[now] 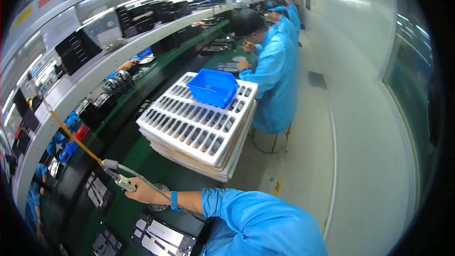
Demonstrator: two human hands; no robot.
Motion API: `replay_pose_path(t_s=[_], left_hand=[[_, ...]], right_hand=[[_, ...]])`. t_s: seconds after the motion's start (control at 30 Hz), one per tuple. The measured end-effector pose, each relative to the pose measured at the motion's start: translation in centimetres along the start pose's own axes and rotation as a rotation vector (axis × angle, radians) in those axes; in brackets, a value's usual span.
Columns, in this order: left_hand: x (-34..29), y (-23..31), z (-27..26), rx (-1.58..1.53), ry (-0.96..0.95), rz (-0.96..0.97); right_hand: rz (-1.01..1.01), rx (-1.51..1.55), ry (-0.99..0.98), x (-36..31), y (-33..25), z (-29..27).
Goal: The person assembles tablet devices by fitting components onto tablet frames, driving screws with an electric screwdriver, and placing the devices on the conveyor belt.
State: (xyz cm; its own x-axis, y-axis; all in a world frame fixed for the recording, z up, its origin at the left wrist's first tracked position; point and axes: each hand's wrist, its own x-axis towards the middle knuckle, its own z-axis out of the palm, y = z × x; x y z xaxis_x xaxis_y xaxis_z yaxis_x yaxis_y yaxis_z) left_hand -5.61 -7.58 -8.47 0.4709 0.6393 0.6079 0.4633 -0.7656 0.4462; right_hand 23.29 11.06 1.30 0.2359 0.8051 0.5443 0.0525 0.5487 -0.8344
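Observation:
My right hand (140,190), in a blue sleeve with a blue wrist strap (174,200), is closed around the pale handle of an electric screwdriver (124,183). The screwdriver hangs from a yellow-orange cord (78,140), and a grey cable (151,186) loops back over my wrist. Partly behind the hand is a round clear dish (160,205) with small bits in it. Below lies an opened tablet-like device (163,237) with silver and black inner parts. My left hand is not in view.
A stack of white trays (199,154) with dark parts in slots stands on the green bench, a blue bin (212,90) on top. More opened devices (97,192) lie leftward. A co-worker in a blue gown (275,76) sits beyond the trays. A shelf rail (102,59) runs along the left.

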Motion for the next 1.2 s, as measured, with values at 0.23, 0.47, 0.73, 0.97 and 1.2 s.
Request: replay_pose_path(t_s=[0.23,0.47,0.73,0.97,1.2], left_hand=[[-0.5,7.4,-0.7,-0.595,-0.005,-1.152],[6.4,6.9,-7.8,-1.131,0.498,-1.041],[13.7,-9.3,-15.1,-1.06,0.766,-0.97],[13.0,-29.4,-18.1,-1.063,0.97,-1.001],[8.3,-41.6,-24.2,-0.902,1.015,-1.217]], right_hand=[[0.092,0.181,-0.127,-0.6,0.4,-0.2],[-0.076,0.003,-0.057,1.0,0.1,0.0],[0.149,0.222,0.0,0.7,0.4,0.0],[0.055,0.022,-0.1,0.4,0.3,-1.1],[0.064,0.036,-0.124,0.5,-1.5,-1.4]])
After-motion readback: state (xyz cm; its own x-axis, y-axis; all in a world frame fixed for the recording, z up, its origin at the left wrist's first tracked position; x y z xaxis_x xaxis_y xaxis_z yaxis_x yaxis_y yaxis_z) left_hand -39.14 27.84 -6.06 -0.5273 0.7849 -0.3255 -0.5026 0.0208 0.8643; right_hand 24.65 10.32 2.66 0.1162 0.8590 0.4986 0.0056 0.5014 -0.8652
